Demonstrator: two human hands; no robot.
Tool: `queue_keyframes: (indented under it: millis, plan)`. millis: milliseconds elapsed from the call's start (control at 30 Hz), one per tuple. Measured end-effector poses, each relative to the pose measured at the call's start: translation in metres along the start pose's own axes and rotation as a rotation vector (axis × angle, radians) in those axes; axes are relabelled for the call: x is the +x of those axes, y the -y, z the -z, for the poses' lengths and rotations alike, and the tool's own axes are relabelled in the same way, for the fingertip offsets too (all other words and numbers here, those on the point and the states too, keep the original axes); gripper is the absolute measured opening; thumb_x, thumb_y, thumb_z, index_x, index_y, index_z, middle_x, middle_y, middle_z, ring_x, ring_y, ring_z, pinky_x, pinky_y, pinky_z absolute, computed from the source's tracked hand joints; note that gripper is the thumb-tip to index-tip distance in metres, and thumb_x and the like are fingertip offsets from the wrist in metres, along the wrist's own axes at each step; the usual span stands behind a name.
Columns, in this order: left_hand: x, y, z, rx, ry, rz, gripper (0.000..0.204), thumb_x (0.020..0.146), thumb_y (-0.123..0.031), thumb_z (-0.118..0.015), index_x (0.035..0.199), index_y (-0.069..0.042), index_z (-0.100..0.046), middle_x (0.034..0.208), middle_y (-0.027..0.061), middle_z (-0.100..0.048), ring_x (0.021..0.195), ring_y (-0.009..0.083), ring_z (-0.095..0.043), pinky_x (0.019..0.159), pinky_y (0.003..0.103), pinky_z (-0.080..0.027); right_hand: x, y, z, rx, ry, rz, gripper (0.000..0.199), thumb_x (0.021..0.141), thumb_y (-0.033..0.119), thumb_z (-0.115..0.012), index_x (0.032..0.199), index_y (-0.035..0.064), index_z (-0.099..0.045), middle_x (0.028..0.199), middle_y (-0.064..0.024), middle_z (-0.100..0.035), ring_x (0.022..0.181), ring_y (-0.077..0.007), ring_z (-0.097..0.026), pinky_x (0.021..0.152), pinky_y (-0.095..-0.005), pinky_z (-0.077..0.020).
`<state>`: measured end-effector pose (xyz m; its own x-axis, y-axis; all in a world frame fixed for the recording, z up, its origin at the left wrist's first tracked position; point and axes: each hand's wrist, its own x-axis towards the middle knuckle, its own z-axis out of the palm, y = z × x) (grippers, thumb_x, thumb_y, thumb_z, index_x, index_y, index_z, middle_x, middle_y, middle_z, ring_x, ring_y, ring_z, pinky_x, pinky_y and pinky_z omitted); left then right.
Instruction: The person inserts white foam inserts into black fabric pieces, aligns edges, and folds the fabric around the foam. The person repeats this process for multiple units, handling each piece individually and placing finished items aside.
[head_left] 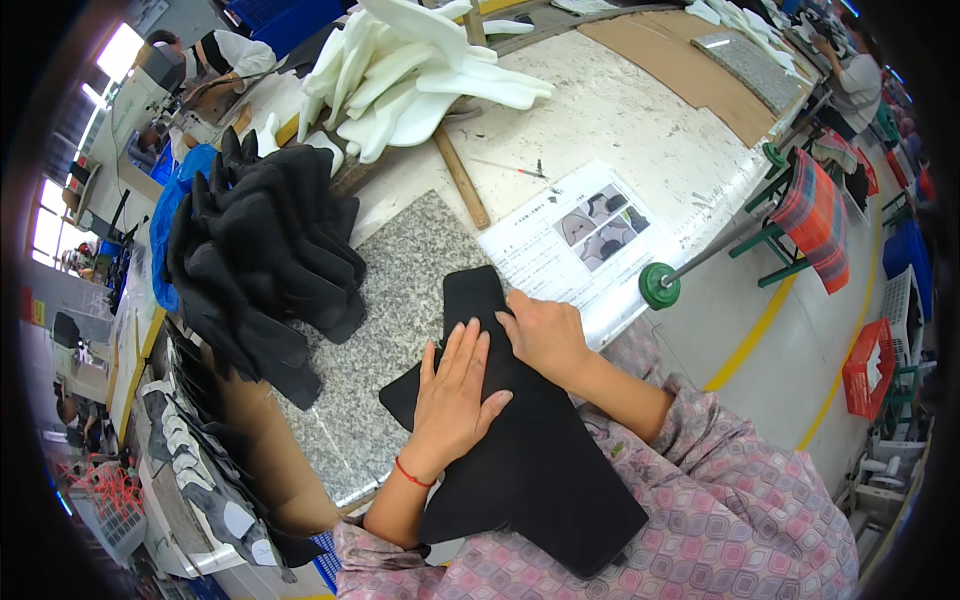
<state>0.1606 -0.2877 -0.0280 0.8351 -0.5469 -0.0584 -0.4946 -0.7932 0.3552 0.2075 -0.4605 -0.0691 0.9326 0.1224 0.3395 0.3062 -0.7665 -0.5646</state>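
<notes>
Both hands lie on one black felt piece [530,450] at the near edge of the bench [640,110]. Left hand [452,395]: flat, fingers spread and straight, palm down on the middle of the piece; it presses, closes on nothing; red cord at the wrist. Right hand [545,335]: just beside the left and a little farther from the body, fingers curled downward onto the piece; whether any fabric is pinched under them cannot be told. The piece is long and irregular. Its narrow far end lies on the granite slab [390,300], past both hands; its broad near end hangs over the bench edge toward the patterned sleeves. So the piece runs under both palms and beyond them both ways. Left of the slab, near the bench's left edge: a stack of black pieces [265,255], apart from the hands. Right of the slab: an instruction sheet [575,245], its near corner close to the right hand. Far side of the bench: a heap of white foam parts [410,75] and a wooden stick [460,180] lying between heap and slab.
</notes>
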Motion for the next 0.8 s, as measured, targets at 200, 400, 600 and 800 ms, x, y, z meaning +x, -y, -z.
queue_keyframes:
  millis: [200, 400, 600, 800]
  plan:
    - [0.0, -0.003, -0.003, 0.077, -0.02, -0.012, 0.076, 0.09, -0.047, -0.047, 0.142, 0.005, -0.028, 0.149, 0.0218, -0.025, 0.14, 0.0345, -0.022, 0.112, 0.053, -0.013, 0.005, -0.002, 0.009, 0.045, 0.091, -0.099, 0.023, 0.081, 0.024, -0.067, 0.081, 0.0029, -0.057, 0.059, -0.0164, -0.06, 0.056, -0.0353, -0.062, 0.049, -0.0429, -0.0482]
    - [0.0, -0.003, -0.005, 0.081, -0.044, 0.002, 0.078, 0.089, -0.048, -0.05, 0.141, 0.005, -0.028, 0.149, 0.0212, -0.027, 0.14, 0.0323, -0.024, 0.112, 0.052, -0.014, 0.002, -0.001, 0.025, 0.178, 0.193, -0.259, 0.027, 0.08, 0.025, -0.069, 0.076, 0.0017, -0.057, 0.062, -0.0162, -0.061, 0.063, -0.0365, -0.062, 0.058, -0.0436, -0.0481]
    - [-0.001, 0.0, -0.003, 0.049, -0.054, -0.03, 0.068, 0.09, -0.041, -0.05, 0.141, 0.001, -0.033, 0.149, 0.0171, -0.029, 0.139, 0.0301, -0.026, 0.113, 0.051, -0.014, 0.001, -0.004, 0.019, 0.228, 0.14, -0.288, 0.023, 0.076, 0.019, -0.07, 0.071, 0.0012, -0.057, 0.062, -0.0169, -0.06, 0.063, -0.0369, -0.061, 0.058, -0.0435, -0.0473]
    - [-0.002, 0.0, 0.002, 0.09, -0.037, -0.108, 0.057, 0.091, -0.034, -0.05, 0.139, -0.006, -0.04, 0.148, 0.0095, -0.035, 0.137, 0.0273, -0.03, 0.112, 0.051, -0.017, 0.007, -0.009, 0.022, 0.214, 0.162, -0.288, 0.025, 0.075, 0.021, -0.072, 0.073, 0.0002, -0.058, 0.062, -0.0163, -0.06, 0.06, -0.0347, -0.061, 0.057, -0.0411, -0.0479]
